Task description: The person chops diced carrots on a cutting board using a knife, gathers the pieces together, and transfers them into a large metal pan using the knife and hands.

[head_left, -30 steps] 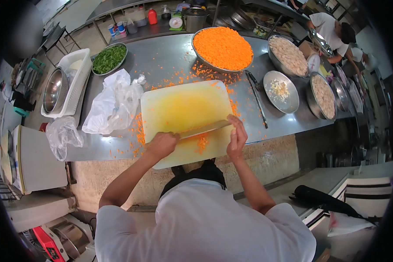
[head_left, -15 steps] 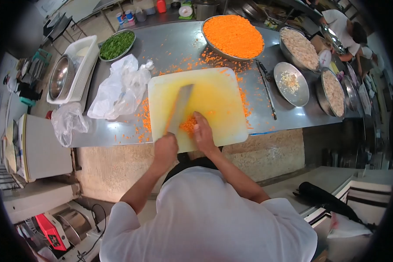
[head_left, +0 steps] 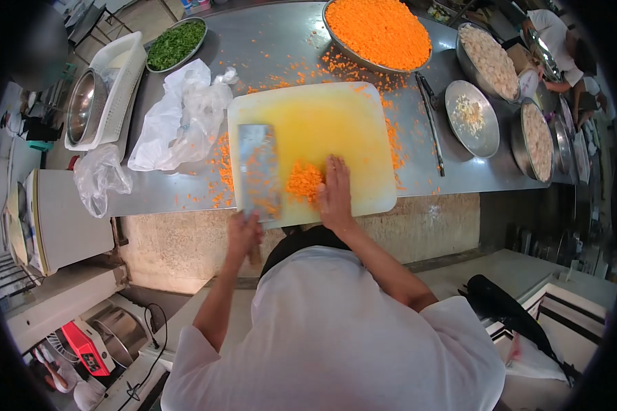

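The left hand (head_left: pixel 244 234) partly hides the cleaver handle (head_left: pixel 256 257); the top edge crops the orange heap (head_left: pixel 378 33), probably minced carrot.

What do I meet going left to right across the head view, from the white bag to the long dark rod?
White bag, cleaver, small chopped orange pile, right hand, long dark rod.

The single camera is worn on the head and looks forward and steeply down. It is close above the white shirt (head_left: pixel 336 322) at the near side and somewhat farther from the cutting board (head_left: pixel 322 123). Its very wide view, with dark rounded edges, reaches past the metal table (head_left: pixel 257 51) to left and right.
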Demonstrator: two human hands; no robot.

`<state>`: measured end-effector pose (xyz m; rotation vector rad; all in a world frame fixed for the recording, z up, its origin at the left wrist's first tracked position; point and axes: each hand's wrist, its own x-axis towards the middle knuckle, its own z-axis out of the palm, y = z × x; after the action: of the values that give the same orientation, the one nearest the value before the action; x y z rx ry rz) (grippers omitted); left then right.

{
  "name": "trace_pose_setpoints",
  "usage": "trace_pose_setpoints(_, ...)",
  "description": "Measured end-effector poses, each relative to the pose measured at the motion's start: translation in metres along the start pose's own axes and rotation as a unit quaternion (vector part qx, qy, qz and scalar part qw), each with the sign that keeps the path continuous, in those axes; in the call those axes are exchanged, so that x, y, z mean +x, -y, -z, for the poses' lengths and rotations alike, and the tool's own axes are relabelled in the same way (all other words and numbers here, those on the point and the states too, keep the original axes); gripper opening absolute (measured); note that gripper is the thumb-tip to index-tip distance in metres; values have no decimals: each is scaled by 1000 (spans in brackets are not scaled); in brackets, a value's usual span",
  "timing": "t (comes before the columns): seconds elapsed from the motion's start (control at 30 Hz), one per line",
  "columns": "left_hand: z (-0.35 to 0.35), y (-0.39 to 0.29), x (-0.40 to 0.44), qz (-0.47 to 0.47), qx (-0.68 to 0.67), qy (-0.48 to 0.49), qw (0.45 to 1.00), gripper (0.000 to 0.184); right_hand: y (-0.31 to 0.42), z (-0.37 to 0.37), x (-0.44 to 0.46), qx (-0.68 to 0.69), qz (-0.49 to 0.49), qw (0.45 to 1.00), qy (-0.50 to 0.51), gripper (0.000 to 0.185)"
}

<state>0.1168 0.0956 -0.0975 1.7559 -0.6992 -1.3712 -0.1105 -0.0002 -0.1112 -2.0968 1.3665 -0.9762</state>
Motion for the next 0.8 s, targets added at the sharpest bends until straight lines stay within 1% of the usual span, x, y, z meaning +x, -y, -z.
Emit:
trace_pose_setpoints(0.07,-50,-8,-6,-32,37,6,999,24,7,-9,6,21,-1,1000,-1,58)
trace_pose_setpoints(0.1,-75,-25,-11,-34,50,19,998,27,9,-12,9,33,-4,999,2,59)
trace_pose_setpoints(0.13,-96,-29,-8,-55,31,47,997,34,8,-12,13,43,-6,999,4,59)
trace_pose_setpoints(0.17,-108,-33,-4,-58,30,49,997,34,6,-8,17,41,-4,999,2,59)
trace_pose_setpoints(0.23,-128,-46,5,-43,-62,96,993,42,4,6,32,96,-19,995,-24,58)
trace_pose_setpoints(0.27,-134,-52,8,-43,-62,99,992,42,3,13,39,93,-20,995,-26,58)
trace_pose_setpoints(0.33,-143,-75,11,-100,-40,124,986,47,6,32,63,59,11,996,-69,58)
trace_pose_setpoints(0.37,-146,-89,12,-102,-39,123,986,47,7,42,78,60,13,996,-70,58)
trace_pose_setpoints(0.43,-152,-123,11,-142,18,133,981,44,10,64,116,62,47,987,-139,57)
trace_pose_setpoints(0.47,-155,-138,13,-146,19,128,981,44,9,75,139,46,66,982,-170,57)
trace_pose_setpoints(0.5,-158,-153,15,-170,40,133,976,43,6,87,163,30,87,975,-200,56)
trace_pose_setpoints(0.53,-161,-167,17,-192,61,138,970,43,4,99,187,27,99,971,-217,56)
trace_pose_setpoints(0.63,-174,-203,23,-188,62,138,970,42,-9,127,255,22,131,960,-246,53)
trace_pose_setpoints(0.7,-185,-221,32,-203,66,123,969,44,-23,137,295,21,148,955,-257,51)
trace_pose_setpoints(0.77,-195,-233,41,-213,69,108,969,47,-39,142,331,1,183,937,-296,47)
trace_pose_setpoints(0.8,-199,-236,45,-196,52,106,974,47,-49,141,347,7,189,937,-292,47)
